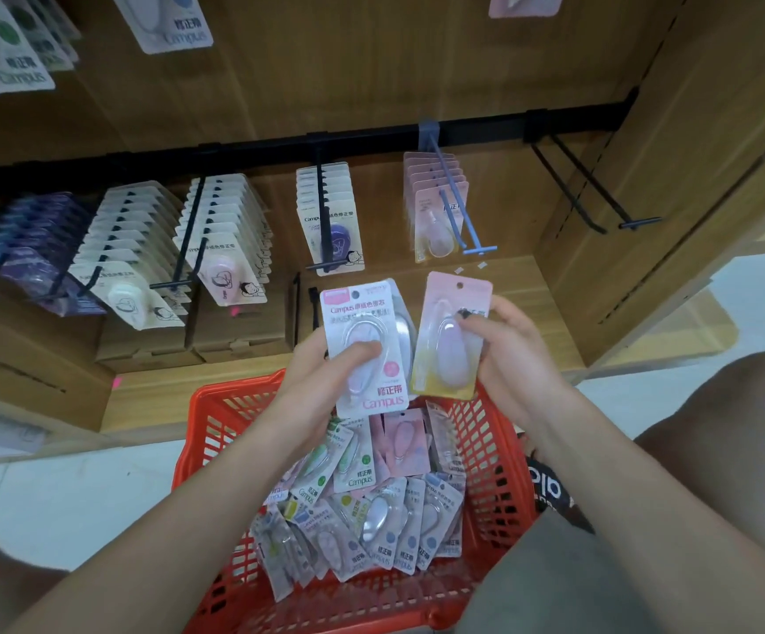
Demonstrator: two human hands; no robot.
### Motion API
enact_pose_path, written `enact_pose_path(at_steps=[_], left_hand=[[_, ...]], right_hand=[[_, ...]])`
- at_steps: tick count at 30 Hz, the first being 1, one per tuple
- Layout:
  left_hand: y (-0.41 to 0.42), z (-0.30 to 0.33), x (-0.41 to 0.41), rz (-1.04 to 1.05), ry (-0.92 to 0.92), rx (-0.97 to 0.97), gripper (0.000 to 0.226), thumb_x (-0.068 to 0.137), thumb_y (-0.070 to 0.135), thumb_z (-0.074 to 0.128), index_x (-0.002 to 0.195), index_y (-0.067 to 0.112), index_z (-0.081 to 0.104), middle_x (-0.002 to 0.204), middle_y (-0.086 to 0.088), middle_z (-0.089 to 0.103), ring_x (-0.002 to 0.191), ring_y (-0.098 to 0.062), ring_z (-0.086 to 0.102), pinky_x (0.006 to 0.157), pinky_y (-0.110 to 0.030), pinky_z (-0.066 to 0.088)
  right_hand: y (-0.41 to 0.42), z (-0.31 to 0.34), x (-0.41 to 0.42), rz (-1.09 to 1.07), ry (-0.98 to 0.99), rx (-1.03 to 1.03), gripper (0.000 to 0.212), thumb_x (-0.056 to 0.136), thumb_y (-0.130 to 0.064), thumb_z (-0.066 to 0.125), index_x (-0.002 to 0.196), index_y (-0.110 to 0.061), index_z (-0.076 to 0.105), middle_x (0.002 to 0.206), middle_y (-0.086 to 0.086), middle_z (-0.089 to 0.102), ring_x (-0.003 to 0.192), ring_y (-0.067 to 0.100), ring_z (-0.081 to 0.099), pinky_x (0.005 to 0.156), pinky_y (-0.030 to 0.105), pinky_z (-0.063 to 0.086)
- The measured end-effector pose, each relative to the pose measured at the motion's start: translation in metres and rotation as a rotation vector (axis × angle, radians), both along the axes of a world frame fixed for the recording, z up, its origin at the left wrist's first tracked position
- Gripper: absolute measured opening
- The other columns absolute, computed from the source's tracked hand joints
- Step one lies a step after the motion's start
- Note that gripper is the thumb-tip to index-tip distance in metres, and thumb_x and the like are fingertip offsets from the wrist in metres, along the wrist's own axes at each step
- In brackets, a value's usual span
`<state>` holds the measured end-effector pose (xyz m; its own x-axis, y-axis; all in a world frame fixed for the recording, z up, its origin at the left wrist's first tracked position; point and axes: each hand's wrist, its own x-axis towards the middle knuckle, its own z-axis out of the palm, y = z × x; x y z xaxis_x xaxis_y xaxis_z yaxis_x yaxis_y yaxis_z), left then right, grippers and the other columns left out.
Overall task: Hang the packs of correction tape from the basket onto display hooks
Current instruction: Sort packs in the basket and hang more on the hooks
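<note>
Meanwhile, a white-and-pink carded correction-tape pack (364,347) is pinched by the left hand (325,372), a pink-and-yellow pack (451,334) by the right hand (508,354), above the red plastic basket (215,432); many packs remain, several black wire hooks (600,189) stand bare.

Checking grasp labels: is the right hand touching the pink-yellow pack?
Touching. Head view: the right hand holds the pink-yellow pack, thumb across its blister front.
</note>
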<state>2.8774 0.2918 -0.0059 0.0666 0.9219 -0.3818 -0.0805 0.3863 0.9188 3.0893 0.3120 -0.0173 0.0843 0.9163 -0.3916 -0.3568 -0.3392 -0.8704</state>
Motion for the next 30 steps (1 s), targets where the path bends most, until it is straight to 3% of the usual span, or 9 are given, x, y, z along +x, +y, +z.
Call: enact_pose_path(at_steps=[3, 7, 10, 12, 14, 17, 24, 27, 30], left_hand=[[0.005, 0.004, -0.001, 0.031, 0.005, 0.032, 0.024, 0.099, 0.006, 0.064, 0.114, 0.023, 0.072, 0.107, 0.001, 0.08, 0.098, -0.022, 0.078, 0.078, -0.046, 0.064], [0.009, 0.004, 0.0, 0.043, 0.036, 0.037, 0.024, 0.098, 0.007, 0.066, 0.112, 0.026, 0.071, 0.104, 0.006, 0.08, 0.095, -0.019, 0.078, 0.071, -0.04, 0.064], [0.008, 0.003, -0.001, 0.034, 0.061, 0.031, 0.023, 0.098, 0.008, 0.067, 0.113, 0.026, 0.07, 0.105, 0.007, 0.08, 0.095, -0.019, 0.078, 0.07, -0.039, 0.064], [0.008, 0.003, -0.001, 0.03, 0.073, 0.032, 0.023, 0.098, 0.008, 0.067, 0.111, 0.027, 0.07, 0.104, 0.007, 0.08, 0.095, -0.018, 0.078, 0.068, -0.037, 0.063], [0.008, 0.004, -0.001, 0.023, 0.085, 0.037, 0.023, 0.098, 0.008, 0.066, 0.111, 0.026, 0.071, 0.104, 0.008, 0.08, 0.096, -0.017, 0.078, 0.069, -0.037, 0.063], [0.009, 0.005, -0.001, 0.004, 0.112, 0.054, 0.024, 0.098, 0.01, 0.066, 0.113, 0.027, 0.071, 0.109, 0.007, 0.079, 0.099, -0.017, 0.077, 0.079, -0.042, 0.063], [0.013, 0.007, -0.001, -0.011, 0.116, 0.072, 0.026, 0.098, 0.009, 0.066, 0.115, 0.028, 0.07, 0.107, 0.009, 0.079, 0.097, -0.013, 0.077, 0.075, -0.036, 0.063], [0.016, 0.008, -0.001, -0.009, 0.119, 0.071, 0.025, 0.098, 0.01, 0.067, 0.116, 0.028, 0.07, 0.108, 0.008, 0.079, 0.099, -0.016, 0.077, 0.079, -0.041, 0.064], [0.017, 0.008, -0.001, -0.005, 0.1, 0.064, 0.025, 0.098, 0.01, 0.067, 0.118, 0.025, 0.07, 0.11, 0.005, 0.079, 0.101, -0.019, 0.077, 0.083, -0.046, 0.064]], right_hand=[[0.015, 0.005, 0.01, -0.049, -0.073, 0.047, 0.022, 0.099, 0.0, 0.061, 0.114, -0.013, 0.071, 0.118, 0.018, 0.075, 0.099, 0.03, 0.072, 0.091, 0.049, 0.055], [0.035, 0.013, 0.015, -0.045, -0.3, 0.125, 0.021, 0.097, -0.006, 0.064, 0.108, -0.021, 0.073, 0.098, -0.02, 0.077, 0.104, 0.017, 0.072, 0.092, 0.039, 0.057], [0.046, 0.013, 0.016, -0.045, -0.361, 0.15, 0.016, 0.099, -0.007, 0.062, 0.11, -0.013, 0.072, 0.079, -0.035, 0.069, 0.099, 0.009, 0.065, 0.093, 0.032, 0.051], [0.051, 0.01, 0.016, -0.061, -0.377, 0.144, 0.017, 0.1, -0.008, 0.062, 0.113, -0.01, 0.072, 0.08, -0.032, 0.069, 0.101, 0.011, 0.064, 0.095, 0.033, 0.05], [0.055, 0.005, 0.015, -0.067, -0.409, 0.126, 0.017, 0.1, -0.01, 0.061, 0.113, -0.013, 0.073, 0.093, -0.021, 0.072, 0.1, 0.01, 0.065, 0.089, 0.03, 0.051], [0.058, -0.003, 0.012, -0.075, -0.431, 0.113, 0.014, 0.102, -0.015, 0.061, 0.106, -0.019, 0.073, 0.104, -0.008, 0.075, 0.096, 0.01, 0.066, 0.086, 0.029, 0.051], [0.074, -0.012, 0.007, -0.094, -0.465, 0.057, 0.012, 0.104, -0.02, 0.061, 0.096, -0.022, 0.07, 0.095, -0.007, 0.07, 0.087, 0.008, 0.062, 0.073, 0.023, 0.046], [0.105, -0.013, 0.005, -0.075, -0.519, 0.028, 0.022, 0.101, -0.02, 0.065, 0.08, -0.025, 0.06, 0.08, -0.006, 0.061, 0.073, 0.011, 0.054, 0.065, 0.022, 0.042], [0.14, -0.016, 0.006, -0.026, -0.58, -0.036, 0.025, 0.099, -0.015, 0.064, 0.078, -0.023, 0.053, 0.077, -0.003, 0.055, 0.07, 0.016, 0.047, 0.071, 0.025, 0.041]])
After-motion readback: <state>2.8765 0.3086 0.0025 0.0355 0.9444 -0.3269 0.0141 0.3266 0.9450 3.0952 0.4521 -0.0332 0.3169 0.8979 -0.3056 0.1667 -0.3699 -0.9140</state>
